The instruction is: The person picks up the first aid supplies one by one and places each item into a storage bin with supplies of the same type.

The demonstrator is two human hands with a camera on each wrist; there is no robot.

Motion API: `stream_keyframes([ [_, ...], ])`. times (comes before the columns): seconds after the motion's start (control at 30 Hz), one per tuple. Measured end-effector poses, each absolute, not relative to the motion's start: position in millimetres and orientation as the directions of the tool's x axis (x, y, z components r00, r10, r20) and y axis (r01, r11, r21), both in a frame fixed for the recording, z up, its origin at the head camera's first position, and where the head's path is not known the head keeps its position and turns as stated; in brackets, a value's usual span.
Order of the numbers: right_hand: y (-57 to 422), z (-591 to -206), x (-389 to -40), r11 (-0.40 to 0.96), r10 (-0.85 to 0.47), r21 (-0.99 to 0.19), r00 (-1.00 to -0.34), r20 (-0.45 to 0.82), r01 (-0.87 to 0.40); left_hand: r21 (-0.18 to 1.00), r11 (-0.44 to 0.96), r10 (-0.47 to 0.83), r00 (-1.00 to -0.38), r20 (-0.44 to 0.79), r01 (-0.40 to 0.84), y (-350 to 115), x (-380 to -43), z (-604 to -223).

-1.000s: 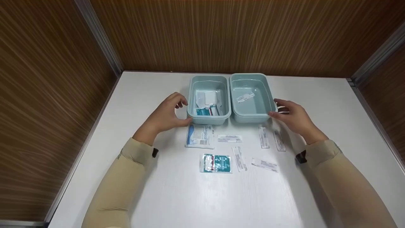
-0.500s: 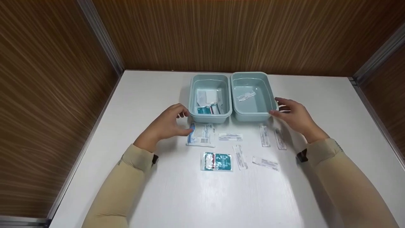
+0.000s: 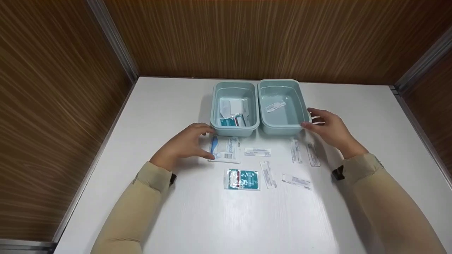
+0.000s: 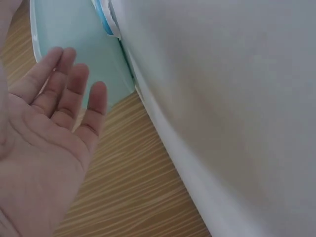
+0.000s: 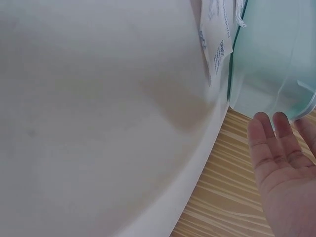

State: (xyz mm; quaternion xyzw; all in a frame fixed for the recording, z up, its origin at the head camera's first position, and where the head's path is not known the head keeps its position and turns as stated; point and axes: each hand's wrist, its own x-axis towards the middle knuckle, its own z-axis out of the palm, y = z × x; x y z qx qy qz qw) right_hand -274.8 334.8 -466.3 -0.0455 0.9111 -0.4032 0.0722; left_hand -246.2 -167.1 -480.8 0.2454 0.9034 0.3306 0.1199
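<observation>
In the head view, my left hand (image 3: 186, 141) is beside a flat white-and-blue packet printed "Surgical" (image 3: 226, 150). Its thumb tip lies at the packet's left edge, and its fingers reach the front left corner of the left pale green bin (image 3: 235, 131). The left wrist view shows the palm with fingers (image 4: 97, 98) loosely extended near the bin's wall. My right hand (image 3: 326, 129) rests at the front right corner of the right bin (image 3: 282, 129), thumb at the rim. Its fingers (image 5: 291, 136) lie nearly straight by the bin in the right wrist view.
Several slim white paper sachets (image 3: 257, 152) lie scattered before the bins. A teal foil packet (image 3: 243, 179) lies nearer me. White and teal packets (image 3: 231, 121) are inside the left bin; one white sachet (image 3: 274, 106) is in the right. A wood-grain panel (image 3: 247, 38) stands behind.
My left hand has come down toward me from the left bin's side to the Surgical packet's left edge. The right hand stays at the right bin's corner.
</observation>
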Motion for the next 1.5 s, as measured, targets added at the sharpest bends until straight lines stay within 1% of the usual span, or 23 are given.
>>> stream_keyframes([
  [0.3, 334.9, -466.1, -275.9, 0.669, -0.143, -0.744, -0.983, -0.119, -0.007, 0.519, 0.757, 0.538, -0.829, -0.152, 0.396, -162.3, -248.0, -488.2],
  [0.43, 334.5, -465.7, -276.0, 0.673, -0.139, -0.740, -0.982, -0.129, 0.002, 0.480, 0.789, 0.521, -0.832, -0.191, 0.384, -158.6, -247.9, -490.9],
  [0.6, 335.2, -466.0, -275.5, 0.679, -0.131, -0.734, -0.983, -0.129, 0.006, 0.456, 0.807, 0.511, -0.831, -0.220, 0.375, -155.1, -246.6, -491.0],
  [0.77, 337.0, -466.4, -273.5, 0.679, -0.138, -0.734, -0.985, -0.104, -0.017, 0.445, 0.806, 0.515, -0.833, -0.204, 0.390, -153.6, -246.6, -493.1],
  [1.07, 338.9, -465.1, -270.6, 0.677, -0.149, -0.734, -0.987, -0.067, -0.053, 0.457, 0.800, 0.516, -0.834, -0.193, 0.389, -152.2, -244.9, -493.2],
  [1.5, 335.5, -467.7, -272.8, 0.672, -0.140, -0.740, -0.985, -0.097, -0.023, 0.583, 0.720, 0.544, -0.828, -0.135, 0.377, -155.0, -241.0, -491.8],
])
